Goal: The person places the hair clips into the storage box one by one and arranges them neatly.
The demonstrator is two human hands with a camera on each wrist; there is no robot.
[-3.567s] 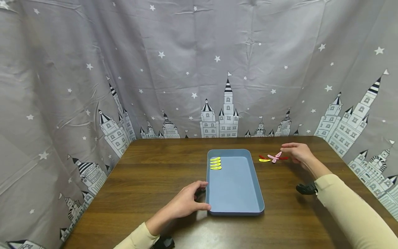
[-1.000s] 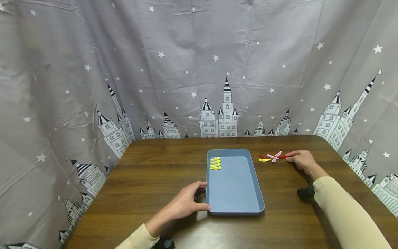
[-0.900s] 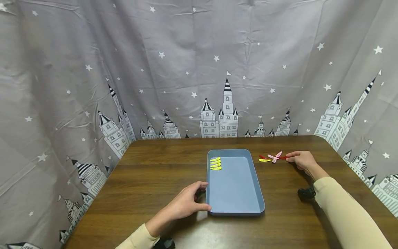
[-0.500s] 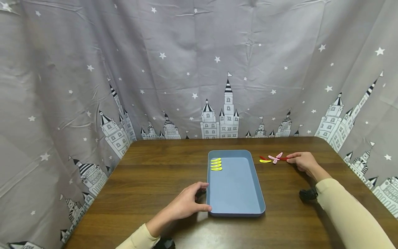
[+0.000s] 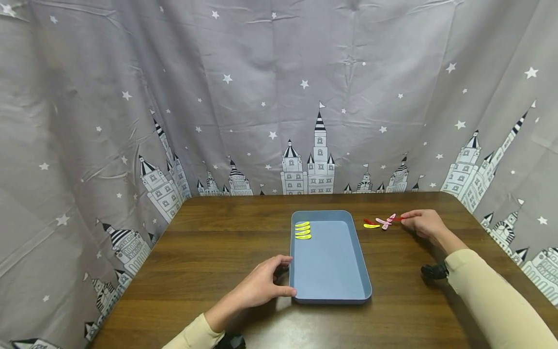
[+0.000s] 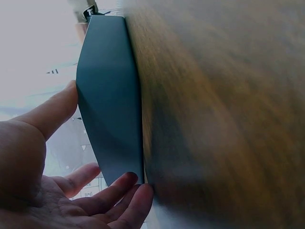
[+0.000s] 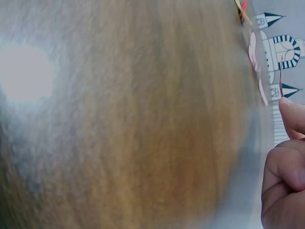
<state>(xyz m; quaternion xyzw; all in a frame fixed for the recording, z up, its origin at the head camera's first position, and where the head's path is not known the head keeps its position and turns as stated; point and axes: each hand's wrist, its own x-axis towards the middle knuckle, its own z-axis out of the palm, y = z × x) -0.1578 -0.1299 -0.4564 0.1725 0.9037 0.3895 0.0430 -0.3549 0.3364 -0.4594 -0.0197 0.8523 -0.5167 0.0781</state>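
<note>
My right hand (image 5: 425, 225) pinches a red snap hair clip (image 5: 396, 219) by one end between thumb and fingertips. In the right wrist view that red clip (image 7: 281, 82) is seen thin and edge-on, raised off the table. Beside it lie a few pink hair clips (image 5: 383, 221), a yellow hair clip (image 5: 372, 226) and another red clip (image 5: 368, 221). My left hand (image 5: 263, 283) touches the left side of a blue-grey tray (image 5: 333, 261), thumb and fingers spread and not curled round it. Several yellow hair clips (image 5: 302, 233) lie in a column at the tray's upper left.
The wooden table (image 5: 218, 242) carries the tray near its middle and the loose clips to the tray's right. A grey curtain (image 5: 261, 97) printed with stars and castles hangs behind the table's far edge. Dark wrist cameras sit under both cuffs.
My right hand came down onto the red clip at the pile's right end, pinched it, and has now raised it slightly. The left hand and tray stay in place.
</note>
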